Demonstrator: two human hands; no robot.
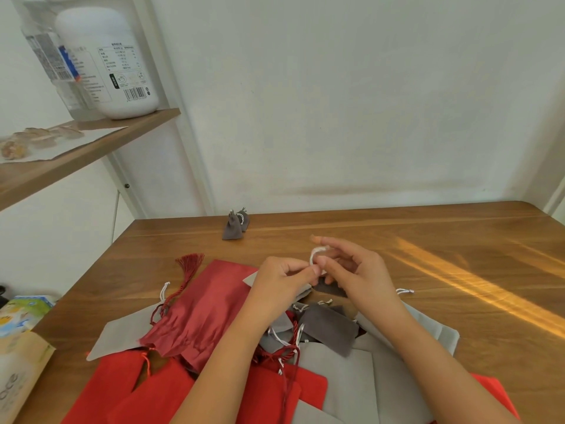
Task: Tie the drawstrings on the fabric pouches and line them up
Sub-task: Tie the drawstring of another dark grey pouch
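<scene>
Above the middle of the table, my left hand [282, 278] and my right hand [351, 270] meet over a small dark grey pouch [330, 288]. Both pinch its white drawstring [315, 255], which curls in a loop between the fingertips. The pouch hangs just under my right fingers and is mostly hidden. Two small dark grey pouches [236, 224] with drawn strings stand together at the far edge by the wall. A heap of pouches lies before me: a dark red one with a tassel [195, 307], bright red ones [128, 390], light grey ones [345, 381] and a dark grey one [330, 328].
The wooden table [458, 270] meets a white wall at the back. A shelf [76, 148] at upper left carries a white jar [107, 62] and a bottle. Cartons and a paper bag [18, 356] sit at the table's left edge.
</scene>
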